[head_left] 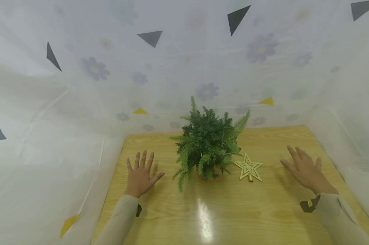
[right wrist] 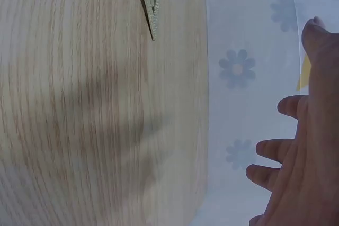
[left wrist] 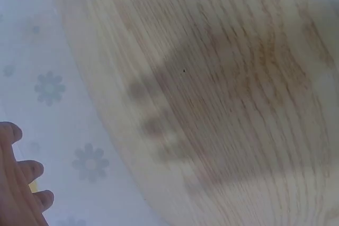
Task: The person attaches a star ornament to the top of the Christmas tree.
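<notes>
A bushy green artificial plant (head_left: 207, 143) stands near the middle of the wooden table, its fronds hiding most of its base. Just right of it lies a gold star topper (head_left: 248, 168) with a short tube at its bottom; two of its points show at the top of the right wrist view. My left hand (head_left: 139, 177) is over the table left of the plant, fingers spread and holding nothing. To the right of the star, my right hand (head_left: 305, 170) is likewise extended with nothing in it. Both hands cast shadows on the wood.
The glossy wooden table (head_left: 172, 211) reaches back to a pale curtain (head_left: 178, 75) printed with flowers, which also encloses both sides. Black and yellow triangles mark the curtain. Dark bands sit at both sleeve cuffs.
</notes>
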Motion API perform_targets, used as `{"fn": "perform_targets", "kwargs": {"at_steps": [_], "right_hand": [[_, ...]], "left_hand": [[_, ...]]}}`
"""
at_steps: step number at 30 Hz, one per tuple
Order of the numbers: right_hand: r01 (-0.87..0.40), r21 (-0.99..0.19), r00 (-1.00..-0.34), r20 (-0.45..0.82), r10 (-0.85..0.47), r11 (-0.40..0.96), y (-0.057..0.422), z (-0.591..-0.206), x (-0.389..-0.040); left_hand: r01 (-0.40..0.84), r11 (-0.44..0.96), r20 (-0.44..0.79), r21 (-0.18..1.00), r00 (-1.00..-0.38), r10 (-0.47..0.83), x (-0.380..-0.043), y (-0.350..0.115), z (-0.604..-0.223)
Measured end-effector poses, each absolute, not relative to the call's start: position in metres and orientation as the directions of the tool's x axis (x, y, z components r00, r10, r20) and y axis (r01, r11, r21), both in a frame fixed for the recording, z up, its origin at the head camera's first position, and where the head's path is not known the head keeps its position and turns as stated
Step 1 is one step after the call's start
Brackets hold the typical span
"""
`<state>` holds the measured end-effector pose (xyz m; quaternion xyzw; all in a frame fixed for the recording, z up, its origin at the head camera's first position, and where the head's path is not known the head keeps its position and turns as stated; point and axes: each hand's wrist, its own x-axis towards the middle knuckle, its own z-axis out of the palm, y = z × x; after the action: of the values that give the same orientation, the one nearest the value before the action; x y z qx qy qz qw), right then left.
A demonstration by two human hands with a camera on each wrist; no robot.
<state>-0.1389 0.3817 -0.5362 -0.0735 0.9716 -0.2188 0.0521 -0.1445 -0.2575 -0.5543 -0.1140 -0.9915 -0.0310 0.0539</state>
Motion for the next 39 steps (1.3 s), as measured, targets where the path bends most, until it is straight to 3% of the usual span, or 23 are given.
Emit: {"fn": "perform_targets", "kwargs": {"at_steps": [14,39], "right_hand": [[-0.144,-0.504,-0.978,-0.061,-0.201,0.851,0.37,-0.533,-0.146],[-0.151,-0.499,-0.963,-0.119,-0.24,0.853,0.357,-0.556,-0.152]], "left_hand": [[0.262,0.96,0.169,0.096,-0.955,0.244,-0.142,-0.248,-0.544],[0.314,0.929,0.235,0.197,-0.935,0.267,-0.138,-0.235,-0.541]]}}
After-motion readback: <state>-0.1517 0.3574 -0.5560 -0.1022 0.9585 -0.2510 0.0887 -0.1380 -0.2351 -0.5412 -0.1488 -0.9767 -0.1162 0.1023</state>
